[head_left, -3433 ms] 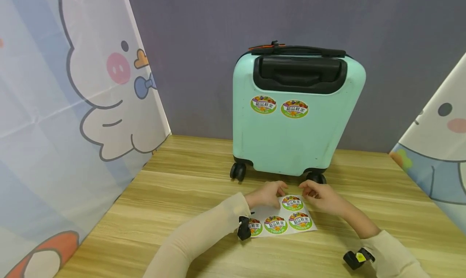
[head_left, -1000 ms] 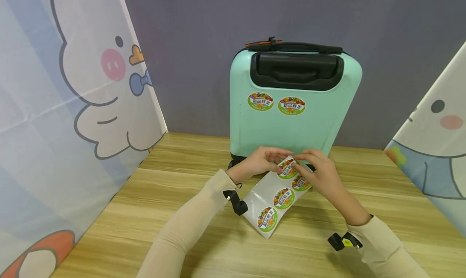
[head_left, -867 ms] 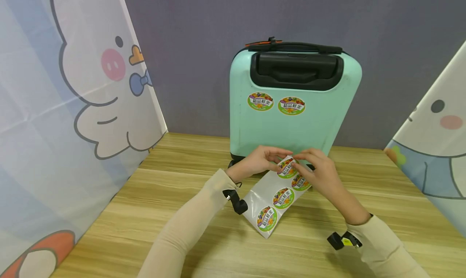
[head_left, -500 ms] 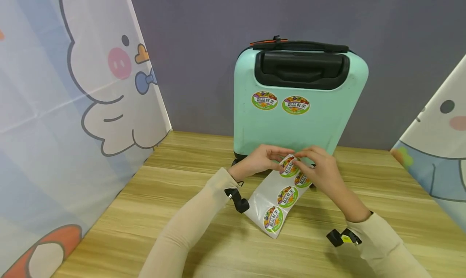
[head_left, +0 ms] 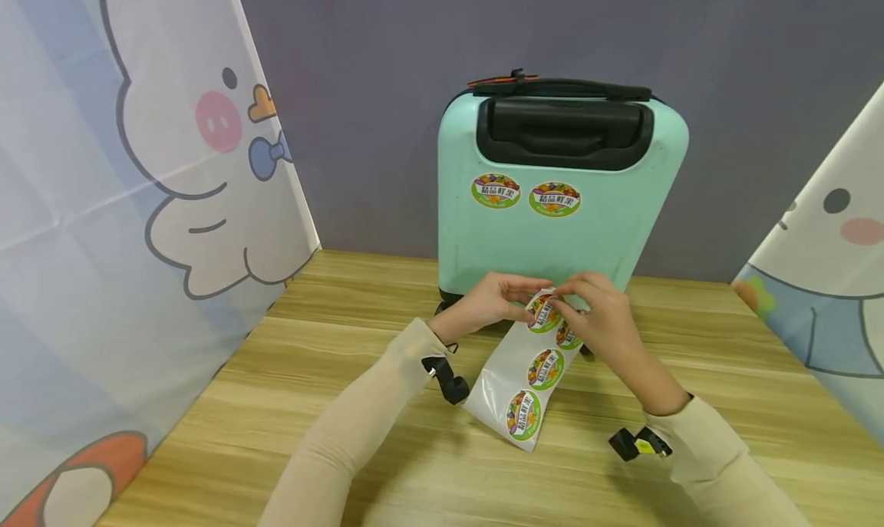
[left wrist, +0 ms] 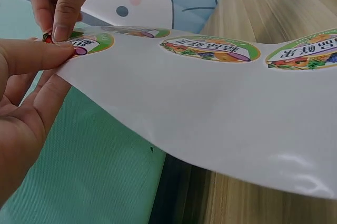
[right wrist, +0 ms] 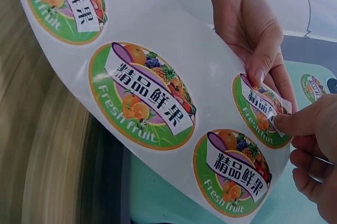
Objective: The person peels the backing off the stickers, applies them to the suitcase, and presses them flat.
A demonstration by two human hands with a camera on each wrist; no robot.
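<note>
A white sticker sheet (head_left: 499,364) with several oval fruit stickers slants up from the table toward the suitcase. My left hand (head_left: 481,306) pinches its upper end, thumb on top and fingers underneath. At that same end my right hand (head_left: 605,318) pinches the sheet's corner, its thumb on the edge of the top sticker (right wrist: 258,109). Whether that sticker's edge is lifted I cannot tell. The right wrist view shows the other stickers lying flat on the sheet. Behind the hands stands a mint-green suitcase (head_left: 545,243), with two matching stickers (head_left: 496,191) on its upper front.
The suitcase stands on black wheels on a wood-grain table (head_left: 359,320), in front of a grey backdrop (head_left: 373,128). Cartoon-printed cloths (head_left: 186,235) hang at both sides. A black handle recess (head_left: 566,132) sits at the suitcase's top.
From lying flat on the table, the sheet has been raised and turned, with both hands now at its upper end. In the last second its lower end has swung slightly right.
</note>
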